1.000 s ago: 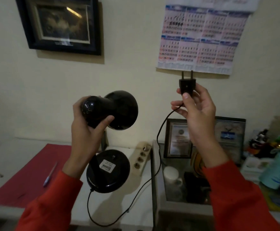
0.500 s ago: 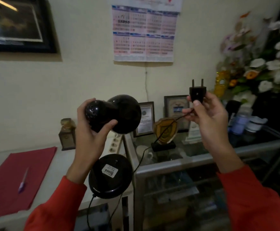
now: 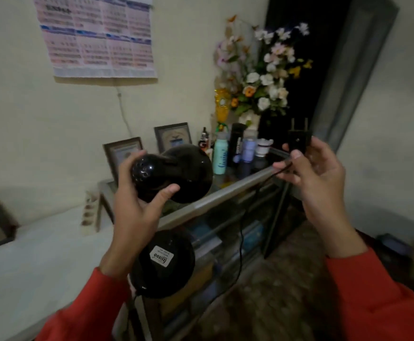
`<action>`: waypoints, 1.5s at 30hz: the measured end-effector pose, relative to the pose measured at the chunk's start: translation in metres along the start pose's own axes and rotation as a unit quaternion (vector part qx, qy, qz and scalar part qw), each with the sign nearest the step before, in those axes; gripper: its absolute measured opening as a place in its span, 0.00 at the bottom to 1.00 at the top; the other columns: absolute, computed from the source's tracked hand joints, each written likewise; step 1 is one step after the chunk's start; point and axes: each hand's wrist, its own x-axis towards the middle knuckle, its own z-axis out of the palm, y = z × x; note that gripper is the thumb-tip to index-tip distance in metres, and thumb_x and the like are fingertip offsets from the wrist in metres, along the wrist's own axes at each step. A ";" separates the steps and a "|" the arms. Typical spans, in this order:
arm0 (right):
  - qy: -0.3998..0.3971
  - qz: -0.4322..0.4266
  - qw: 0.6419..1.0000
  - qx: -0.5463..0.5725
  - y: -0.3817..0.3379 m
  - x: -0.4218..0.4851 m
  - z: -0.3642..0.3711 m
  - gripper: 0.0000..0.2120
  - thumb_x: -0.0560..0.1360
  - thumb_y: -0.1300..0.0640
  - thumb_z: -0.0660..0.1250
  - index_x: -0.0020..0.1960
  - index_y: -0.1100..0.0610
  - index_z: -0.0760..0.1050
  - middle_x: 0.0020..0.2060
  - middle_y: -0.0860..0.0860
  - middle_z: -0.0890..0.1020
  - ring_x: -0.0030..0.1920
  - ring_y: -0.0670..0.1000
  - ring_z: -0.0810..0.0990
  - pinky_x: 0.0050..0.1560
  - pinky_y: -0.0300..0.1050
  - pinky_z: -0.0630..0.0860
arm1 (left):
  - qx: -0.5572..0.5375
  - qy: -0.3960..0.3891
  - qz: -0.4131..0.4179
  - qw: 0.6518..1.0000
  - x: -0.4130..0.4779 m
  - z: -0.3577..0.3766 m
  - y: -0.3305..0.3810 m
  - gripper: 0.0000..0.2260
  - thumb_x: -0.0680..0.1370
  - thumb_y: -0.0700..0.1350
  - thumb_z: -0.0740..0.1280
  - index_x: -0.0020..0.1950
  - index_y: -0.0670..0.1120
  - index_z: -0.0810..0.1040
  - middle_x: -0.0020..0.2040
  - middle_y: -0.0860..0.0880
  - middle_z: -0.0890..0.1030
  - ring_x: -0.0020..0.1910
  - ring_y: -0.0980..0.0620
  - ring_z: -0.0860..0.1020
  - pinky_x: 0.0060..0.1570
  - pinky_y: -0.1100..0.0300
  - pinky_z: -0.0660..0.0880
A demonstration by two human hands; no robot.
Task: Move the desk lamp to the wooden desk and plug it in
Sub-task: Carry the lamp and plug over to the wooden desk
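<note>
I carry a black desk lamp (image 3: 191, 173) in the air in front of me. My left hand (image 3: 137, 205) grips its rounded head, and the round base (image 3: 164, 264) with a white label hangs below my wrist. My right hand (image 3: 311, 173) pinches the lamp's black plug (image 3: 299, 140) with its two pins pointing up. The black cord (image 3: 240, 232) droops from the plug down past the glass cabinet and back to the base. No wooden desk is in view.
A glass-topped cabinet (image 3: 225, 193) holds framed certificates, bottles and a flower bouquet (image 3: 262, 77). A white table (image 3: 41, 254) on the left carries a power strip (image 3: 90, 212) leaning at its edge. A dark doorway (image 3: 311, 70) opens at the right. A calendar (image 3: 97, 38) hangs on the wall.
My view has swung to the right: the red mat and the picture frame have left the view, and the doorway and floor have come in. Both hands keep their holds on lamp and plug.
</note>
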 end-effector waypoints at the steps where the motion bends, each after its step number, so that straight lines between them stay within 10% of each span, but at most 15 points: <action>1: 0.013 0.001 1.000 -0.011 -0.006 -0.003 -0.014 0.11 0.77 0.62 0.65 0.59 0.53 0.75 0.47 0.50 0.84 0.36 0.50 0.85 0.37 0.43 0.83 | -0.011 -0.010 -0.002 1.000 -0.004 0.012 0.003 0.28 0.68 0.45 0.73 0.65 0.52 0.65 0.59 0.56 0.73 0.59 0.65 0.72 0.61 0.70 0.70; 26: 0.253 0.012 0.925 -0.284 -0.239 -0.139 -0.466 0.11 0.77 0.65 0.63 0.57 0.53 0.74 0.48 0.53 0.83 0.35 0.51 0.85 0.36 0.41 0.82 | -0.329 -0.198 0.027 0.923 -0.165 0.402 0.272 0.29 0.67 0.41 0.73 0.64 0.51 0.66 0.55 0.72 0.71 0.56 0.73 0.72 0.56 0.80 0.66; 45: 0.454 0.018 0.794 -0.403 -0.361 -0.227 -0.728 0.13 0.78 0.62 0.63 0.61 0.57 0.73 0.53 0.54 0.82 0.38 0.48 0.85 0.37 0.37 0.81 | -0.513 -0.356 -0.030 0.781 -0.325 0.645 0.500 0.28 0.68 0.39 0.73 0.63 0.53 0.64 0.57 0.66 0.70 0.57 0.72 0.71 0.56 0.79 0.68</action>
